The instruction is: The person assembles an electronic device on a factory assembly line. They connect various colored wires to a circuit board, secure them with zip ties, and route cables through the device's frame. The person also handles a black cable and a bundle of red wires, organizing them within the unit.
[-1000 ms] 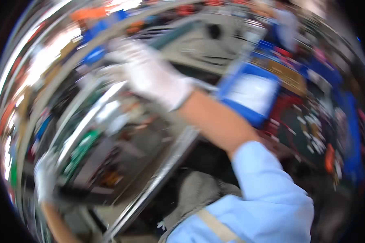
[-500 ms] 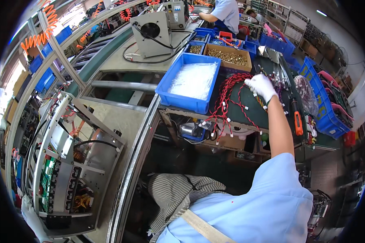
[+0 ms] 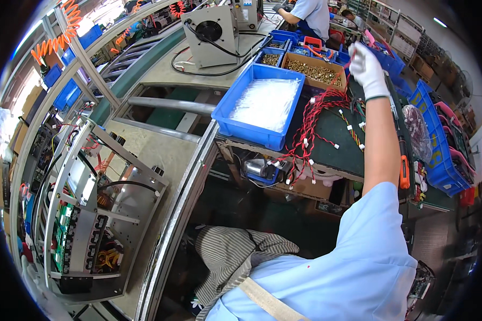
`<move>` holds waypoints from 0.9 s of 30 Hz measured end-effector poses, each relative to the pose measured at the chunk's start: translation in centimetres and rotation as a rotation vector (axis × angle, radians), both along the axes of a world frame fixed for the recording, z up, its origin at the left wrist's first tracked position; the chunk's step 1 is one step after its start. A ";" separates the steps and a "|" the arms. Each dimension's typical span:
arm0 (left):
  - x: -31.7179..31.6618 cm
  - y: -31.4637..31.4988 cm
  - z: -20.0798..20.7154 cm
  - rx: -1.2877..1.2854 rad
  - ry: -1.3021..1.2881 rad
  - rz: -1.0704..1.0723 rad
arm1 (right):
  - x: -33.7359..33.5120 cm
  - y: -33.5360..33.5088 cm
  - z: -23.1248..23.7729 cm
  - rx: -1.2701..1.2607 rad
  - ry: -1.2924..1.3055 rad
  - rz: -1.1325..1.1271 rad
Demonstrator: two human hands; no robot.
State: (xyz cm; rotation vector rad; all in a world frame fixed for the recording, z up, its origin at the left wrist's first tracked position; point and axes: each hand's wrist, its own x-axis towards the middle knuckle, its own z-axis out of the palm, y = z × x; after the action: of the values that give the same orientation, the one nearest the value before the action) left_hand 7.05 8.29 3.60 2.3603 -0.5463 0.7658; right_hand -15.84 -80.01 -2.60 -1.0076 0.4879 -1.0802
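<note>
My right hand, in a white glove, is raised above the far part of the bench with its fingers pinched together. Red wire shows at the fingertips and trails down toward a bundle of red-and-black twisted wires with small white connectors. That bundle lies on the green bench top, and its ends hang over the front edge. At the lower left, my left hand, also gloved, is beside an open metal chassis with a green circuit board. The left fingers are blurred against the frame and hard to make out.
A blue bin of clear plastic pieces stands left of the wires, with a carton of brass-coloured fasteners behind. An orange-handled screwdriver lies right of my forearm. A metal fan box and a co-worker are farther back.
My right hand has risen and moved away from the bundle, drawing red wire up with it. The view has shifted slightly. My left hand stays by the chassis.
</note>
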 end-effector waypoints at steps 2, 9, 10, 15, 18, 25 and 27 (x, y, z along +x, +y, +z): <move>-1.0 -2.3 0.4 0.196 -0.109 -0.022 | 1.6 -0.2 3.1 -0.081 -0.116 0.025; -8.0 -14.0 -2.5 -0.127 0.243 -0.109 | 10.4 11.7 13.5 -0.429 -0.605 0.716; -9.3 -17.0 -2.3 -0.191 0.445 -0.165 | 11.5 17.6 13.0 -0.390 -0.616 0.756; -10.7 -21.5 -10.7 -0.217 0.393 -0.386 | 13.3 42.6 1.5 -0.503 -0.350 1.060; -12.4 -19.0 -14.4 -1.482 0.939 -0.608 | 12.4 50.6 -6.4 -0.341 -0.124 1.453; -14.4 -8.0 -21.0 -1.462 0.470 0.014 | 10.5 57.2 -14.5 -0.186 0.626 1.887; -15.9 -6.6 -21.4 -1.189 0.549 0.159 | 11.4 56.1 -14.1 -0.475 0.604 1.936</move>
State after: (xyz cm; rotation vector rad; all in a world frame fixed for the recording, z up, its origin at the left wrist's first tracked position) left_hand -8.81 1.71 -17.79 1.3661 0.3005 0.2977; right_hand -4.49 -23.91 -16.69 -1.5454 -0.3955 0.9152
